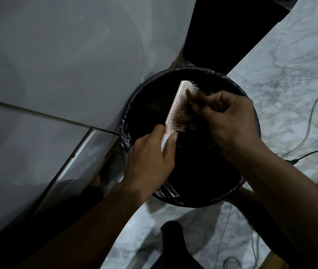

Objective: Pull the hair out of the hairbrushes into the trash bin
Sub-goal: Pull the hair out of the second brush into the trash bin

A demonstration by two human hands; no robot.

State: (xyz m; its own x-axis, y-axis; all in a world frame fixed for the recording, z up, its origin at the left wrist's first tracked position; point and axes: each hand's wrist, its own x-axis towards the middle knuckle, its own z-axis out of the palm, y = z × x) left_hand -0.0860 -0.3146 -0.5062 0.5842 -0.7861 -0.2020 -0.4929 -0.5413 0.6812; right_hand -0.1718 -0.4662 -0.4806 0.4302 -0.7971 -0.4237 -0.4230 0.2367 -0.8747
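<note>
The hairbrush [179, 105] is judged light and rigid: a slim plastic paddle that one hand supports by the handle without strain. The sound place to hold it is that handle, close under the head, which is where the left hand [150, 162] has it, fingers wrapped shut around the white grip with the thumb lying along the edge. The hair [191, 98] is the opposite in character: soft, springy and matted, likely to cling among the bristles and to come away in a sheet if taken near the roots, but to tear into strands if only the loose ends are pulled.

The right hand [230, 121] has its fingers drawn narrow in a pinch on a brownish tuft near the upper part of the head; how firmly it grips cannot be told.

In appearance the brush is pale pink to cream, long and narrow, tilted with its tip away from the person, bristle face turned toward the right hand. Bare bristles show at the tip; lower rows carry a brownish fuzz.

It is held directly above the trash bin [133, 105], round, lined with a black bag, standing on a marbled floor [290, 74].
</note>
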